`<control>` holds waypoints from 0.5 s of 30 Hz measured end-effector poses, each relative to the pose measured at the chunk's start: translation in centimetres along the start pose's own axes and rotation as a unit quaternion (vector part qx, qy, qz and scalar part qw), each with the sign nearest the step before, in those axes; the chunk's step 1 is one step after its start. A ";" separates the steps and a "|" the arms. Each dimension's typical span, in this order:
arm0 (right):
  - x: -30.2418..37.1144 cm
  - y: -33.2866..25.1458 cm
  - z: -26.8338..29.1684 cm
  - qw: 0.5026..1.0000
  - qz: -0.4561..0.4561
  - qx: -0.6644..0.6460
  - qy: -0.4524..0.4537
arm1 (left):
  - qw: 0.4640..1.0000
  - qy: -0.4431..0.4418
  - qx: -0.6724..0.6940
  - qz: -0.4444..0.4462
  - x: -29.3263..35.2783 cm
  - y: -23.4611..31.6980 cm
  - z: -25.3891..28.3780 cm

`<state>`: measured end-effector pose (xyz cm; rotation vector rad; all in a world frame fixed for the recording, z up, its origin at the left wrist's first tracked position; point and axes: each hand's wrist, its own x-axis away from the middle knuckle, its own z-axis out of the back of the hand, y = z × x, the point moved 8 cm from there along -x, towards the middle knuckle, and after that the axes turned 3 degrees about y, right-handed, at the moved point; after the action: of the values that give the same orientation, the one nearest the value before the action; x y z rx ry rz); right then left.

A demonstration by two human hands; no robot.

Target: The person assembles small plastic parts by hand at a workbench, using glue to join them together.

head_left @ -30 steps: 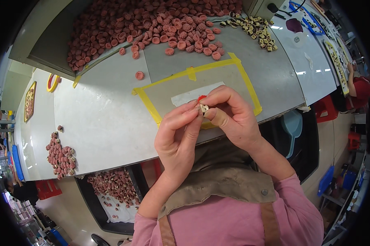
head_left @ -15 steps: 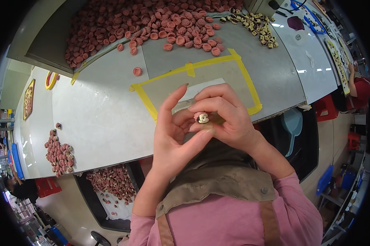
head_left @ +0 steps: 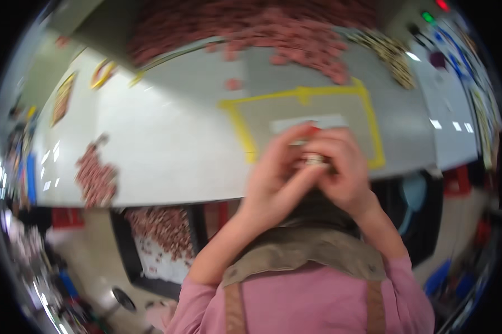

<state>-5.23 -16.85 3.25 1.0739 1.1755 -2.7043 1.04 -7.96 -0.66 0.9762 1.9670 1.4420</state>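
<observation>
Left hand (head_left: 277,179) is closing in beside right hand (head_left: 344,168), both gripping a pale piece (head_left: 316,160); seemingly finished pieces (head_left: 97,178) are lying leftward, loose pink cups (head_left: 312,53) remaining

Held piece (head_left: 316,160): cream, some dark, blurred. Cups (head_left: 312,53): pink. Blocks (head_left: 393,54): cream and dark mixed. Tape (head_left: 376,136): yellow. Table (head_left: 167,150): pale grey. Shirt (head_left: 306,306): plain pink. Apron (head_left: 312,259): olive-brown, straps (head_left: 235,309) tan. Bin (head_left: 123,250): black. Dustpan (head_left: 414,192): light blue. Stool (head_left: 67,218): red.
</observation>
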 end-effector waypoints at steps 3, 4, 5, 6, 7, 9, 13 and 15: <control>0.4 0.1 -1.3 0.999 -0.045 0.018 -0.010 | 0.998 0.029 -0.025 -0.048 0.1 0.4 1.9; 0.7 0.4 -1.4 0.999 -0.050 0.019 -0.008 | 0.989 0.055 -0.119 -0.075 0.2 1.6 3.8; 0.6 -0.1 -1.1 0.999 -0.034 0.008 -0.013 | 0.972 0.066 -0.201 -0.100 -0.2 3.2 5.0; 1.5 0.3 -0.6 0.997 -0.078 -0.021 -0.019 | 0.934 0.128 -0.317 -0.102 0.2 4.4 7.0; 2.3 0.6 -0.2 0.991 -0.123 -0.045 -0.025 | 0.880 0.184 -0.426 -0.101 0.7 6.0 9.3; 2.4 -0.5 0.1 0.995 -0.089 -0.022 -0.050 | 0.757 0.248 -0.586 -0.151 0.9 8.9 14.5; 0.6 -0.8 -2.4 0.997 -0.027 0.012 -0.069 | 0.468 0.308 -0.806 -0.191 -0.6 12.8 28.1; 0.6 -1.0 -2.2 0.997 -0.031 0.005 -0.070 | 0.452 0.345 -0.823 -0.002 -0.3 13.9 33.9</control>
<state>-4.64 -14.53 2.44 0.8453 1.1928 -2.7818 30.07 14.16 2.13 -0.6612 -0.0609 2.7379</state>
